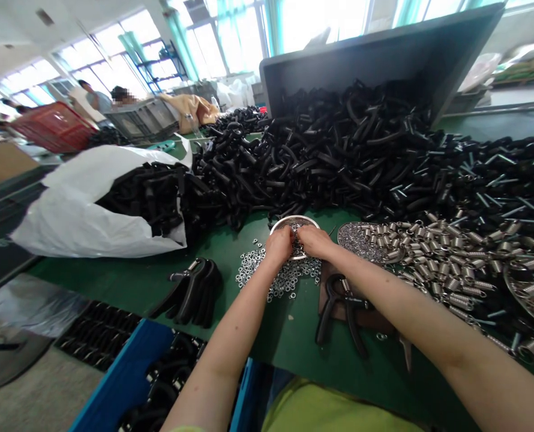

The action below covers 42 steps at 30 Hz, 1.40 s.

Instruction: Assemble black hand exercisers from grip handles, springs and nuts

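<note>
Both my hands are at a round white-rimmed bowl (295,219) that holds small shiny metal pieces. My left hand (279,245) reaches over the bowl's left side, its fingers curled down among the pieces. From the right, my right hand (314,241) dips in with its fingers bent and closed. What the fingertips pinch is hidden. Loose metal nuts (278,281) are scattered on the green table (289,336) around the bowl's near side. A black spring hand grip (345,306) lies below my right forearm, partly on a brown block (327,277). Several similar grips (197,291) are stacked at left.
Black handles (303,162) heap across the back, spilling from a tipped grey bin (384,57). A white sack (78,210) of black parts lies left. Springs (447,258) spread right, beside a dish of tiny parts (361,238). A blue crate (114,384) stands below; people are in the background.
</note>
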Each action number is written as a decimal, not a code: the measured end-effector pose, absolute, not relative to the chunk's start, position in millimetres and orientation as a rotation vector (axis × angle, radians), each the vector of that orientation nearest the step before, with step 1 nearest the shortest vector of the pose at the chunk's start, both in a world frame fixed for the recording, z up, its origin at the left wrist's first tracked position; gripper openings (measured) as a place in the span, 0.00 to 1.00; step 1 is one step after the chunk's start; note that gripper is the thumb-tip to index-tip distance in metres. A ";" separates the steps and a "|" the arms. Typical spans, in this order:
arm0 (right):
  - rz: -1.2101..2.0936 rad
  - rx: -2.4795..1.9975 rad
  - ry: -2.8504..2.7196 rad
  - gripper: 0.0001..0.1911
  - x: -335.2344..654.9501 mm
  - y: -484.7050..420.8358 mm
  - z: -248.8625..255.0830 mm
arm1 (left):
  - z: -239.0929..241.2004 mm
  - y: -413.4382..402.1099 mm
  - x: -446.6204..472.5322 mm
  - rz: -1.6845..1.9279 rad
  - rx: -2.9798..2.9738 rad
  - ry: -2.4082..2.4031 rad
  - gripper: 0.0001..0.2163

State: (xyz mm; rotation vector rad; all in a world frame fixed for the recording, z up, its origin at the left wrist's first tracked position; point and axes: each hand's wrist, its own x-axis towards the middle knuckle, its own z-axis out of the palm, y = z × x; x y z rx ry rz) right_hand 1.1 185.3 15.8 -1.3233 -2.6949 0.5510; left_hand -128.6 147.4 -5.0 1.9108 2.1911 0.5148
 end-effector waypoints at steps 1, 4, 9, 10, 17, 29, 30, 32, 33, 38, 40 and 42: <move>0.575 -1.318 -2.643 0.15 3.0 186.0 17.7 | -4.3 146.6 -128.1 0.563 1.892 2.182 0.11; 0.665 -1.275 -2.491 0.14 14.4 186.0 25.3 | 0.7 140.0 -125.0 0.721 1.844 2.120 0.12; 0.838 -1.213 -2.312 0.14 68.4 161.0 26.4 | 6.2 100.8 -111.0 1.021 1.587 1.779 0.13; 0.864 -1.223 -2.290 0.14 82.3 152.4 23.4 | 5.2 89.5 -106.0 1.065 1.482 1.659 0.13; 0.835 -1.307 -2.279 0.13 132.5 114.1 -4.4 | -14.3 37.4 -57.1 0.973 1.546 1.486 0.09; 0.451 -1.287 -2.517 0.12 125.1 97.2 -7.7 | -22.0 31.7 -29.8 0.886 2.109 1.513 0.07; 0.436 -1.283 -2.529 0.13 125.7 95.6 -6.6 | -22.2 30.8 -29.8 0.881 2.125 1.504 0.07; 0.406 -1.266 -2.536 0.13 130.3 91.4 -2.3 | -22.7 30.0 -30.0 0.893 2.063 1.533 0.07; 0.392 -1.254 -2.532 0.12 135.3 88.2 0.6 | -22.8 30.1 -30.2 0.905 2.007 1.553 0.07; 0.307 -1.370 -2.506 0.11 195.4 54.6 9.3 | -23.0 32.5 -31.7 0.889 2.000 1.586 0.08; 0.294 -1.507 -2.537 0.10 230.0 35.2 3.2 | -22.1 33.3 -32.3 0.808 2.161 1.565 0.09; 0.266 -1.632 -2.551 0.11 262.1 16.4 -9.5 | -20.4 33.2 -32.7 0.693 2.332 1.546 0.09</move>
